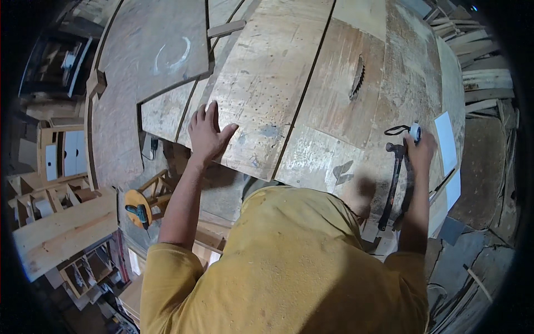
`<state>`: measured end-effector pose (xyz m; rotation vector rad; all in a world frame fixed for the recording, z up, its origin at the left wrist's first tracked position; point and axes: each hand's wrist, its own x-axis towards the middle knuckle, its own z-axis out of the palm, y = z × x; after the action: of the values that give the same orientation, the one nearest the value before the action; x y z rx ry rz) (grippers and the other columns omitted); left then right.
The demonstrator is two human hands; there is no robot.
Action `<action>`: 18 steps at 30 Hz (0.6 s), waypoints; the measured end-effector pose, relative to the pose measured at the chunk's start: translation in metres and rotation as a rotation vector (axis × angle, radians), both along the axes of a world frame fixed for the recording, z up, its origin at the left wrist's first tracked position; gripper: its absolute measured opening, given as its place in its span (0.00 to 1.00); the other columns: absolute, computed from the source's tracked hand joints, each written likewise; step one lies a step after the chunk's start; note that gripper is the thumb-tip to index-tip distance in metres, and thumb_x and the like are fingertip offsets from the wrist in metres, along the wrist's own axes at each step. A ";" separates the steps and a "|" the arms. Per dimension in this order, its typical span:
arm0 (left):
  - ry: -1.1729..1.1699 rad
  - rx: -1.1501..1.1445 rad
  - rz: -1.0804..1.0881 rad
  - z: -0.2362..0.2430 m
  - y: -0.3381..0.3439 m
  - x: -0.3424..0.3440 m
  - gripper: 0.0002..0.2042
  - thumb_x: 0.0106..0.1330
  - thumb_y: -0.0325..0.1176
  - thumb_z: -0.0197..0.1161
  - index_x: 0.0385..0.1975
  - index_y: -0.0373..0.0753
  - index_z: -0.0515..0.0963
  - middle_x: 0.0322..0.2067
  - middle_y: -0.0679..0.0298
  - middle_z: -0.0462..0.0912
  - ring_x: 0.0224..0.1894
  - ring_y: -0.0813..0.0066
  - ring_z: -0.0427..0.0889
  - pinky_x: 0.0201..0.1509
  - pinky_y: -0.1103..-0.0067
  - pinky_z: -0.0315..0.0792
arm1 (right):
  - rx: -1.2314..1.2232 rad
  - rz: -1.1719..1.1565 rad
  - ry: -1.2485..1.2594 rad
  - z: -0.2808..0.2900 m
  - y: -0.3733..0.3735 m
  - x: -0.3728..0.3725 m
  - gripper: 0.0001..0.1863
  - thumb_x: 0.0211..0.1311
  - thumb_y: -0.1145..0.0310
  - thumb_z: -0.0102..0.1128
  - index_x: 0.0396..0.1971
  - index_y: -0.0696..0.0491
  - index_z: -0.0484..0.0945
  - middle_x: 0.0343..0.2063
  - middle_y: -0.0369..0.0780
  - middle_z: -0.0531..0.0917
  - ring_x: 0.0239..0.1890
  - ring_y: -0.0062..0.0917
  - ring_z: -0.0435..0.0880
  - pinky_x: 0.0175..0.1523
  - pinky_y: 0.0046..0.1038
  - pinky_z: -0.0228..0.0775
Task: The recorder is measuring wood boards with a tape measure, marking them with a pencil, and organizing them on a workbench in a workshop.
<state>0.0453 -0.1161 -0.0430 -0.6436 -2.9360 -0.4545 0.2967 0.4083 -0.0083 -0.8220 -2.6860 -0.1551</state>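
My left hand (207,132) rests on the near edge of the wooden workbench (261,67), its fingers spread and nothing in them. At the right side of the bench my right hand (421,149) is closed around a white and dark tape measure (415,131), whose black wrist strap (396,131) loops out to the left. A hammer (395,175) with a dark handle lies just left of that hand, its head pointing away from me. Farther off, the toothed edge of a circular saw blade (359,79) shows in a slot in the bench top.
White sheets (446,145) lie along the bench's right edge. A wooden board (167,53) covers the far left, with a short wood strip (226,29) beside it. Below left, a cordless drill (140,213) sits on a round wooden stool (133,199). Stacked planks (478,50) stand at right.
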 end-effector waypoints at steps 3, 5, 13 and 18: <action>-0.073 -0.036 0.062 0.006 0.006 0.005 0.43 0.51 0.61 0.66 0.65 0.44 0.62 0.64 0.45 0.61 0.66 0.46 0.58 0.67 0.55 0.54 | -0.535 -0.231 -0.182 0.004 -0.042 0.051 0.18 0.55 0.61 0.65 0.31 0.60 0.71 0.26 0.51 0.76 0.30 0.46 0.77 0.36 0.41 0.67; -0.086 -0.021 0.056 0.012 0.008 0.007 0.44 0.51 0.61 0.66 0.65 0.42 0.61 0.64 0.45 0.61 0.66 0.45 0.58 0.68 0.55 0.53 | -0.644 -0.215 -0.196 -0.010 -0.069 0.074 0.17 0.55 0.62 0.65 0.28 0.61 0.69 0.22 0.51 0.74 0.26 0.45 0.76 0.33 0.41 0.66; -0.160 -0.051 0.061 0.024 0.009 0.009 0.46 0.52 0.62 0.65 0.67 0.40 0.58 0.64 0.44 0.59 0.67 0.46 0.57 0.69 0.57 0.52 | -1.507 -0.254 0.276 0.008 -0.122 0.056 0.10 0.53 0.77 0.54 0.36 0.57 0.71 0.22 0.34 0.74 0.22 0.16 0.74 0.28 0.22 0.69; -0.160 -0.078 0.067 0.026 0.009 0.009 0.45 0.53 0.62 0.63 0.67 0.40 0.58 0.64 0.44 0.59 0.67 0.47 0.57 0.69 0.57 0.52 | -1.033 0.270 0.213 0.021 -0.212 -0.003 0.14 0.63 0.70 0.51 0.48 0.56 0.72 0.23 0.35 0.76 0.20 0.18 0.72 0.28 0.23 0.68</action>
<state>0.0547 -0.1073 -0.0172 -0.5383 -3.1290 -0.4034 0.2940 0.1967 0.0130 -0.6242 -2.5209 1.3791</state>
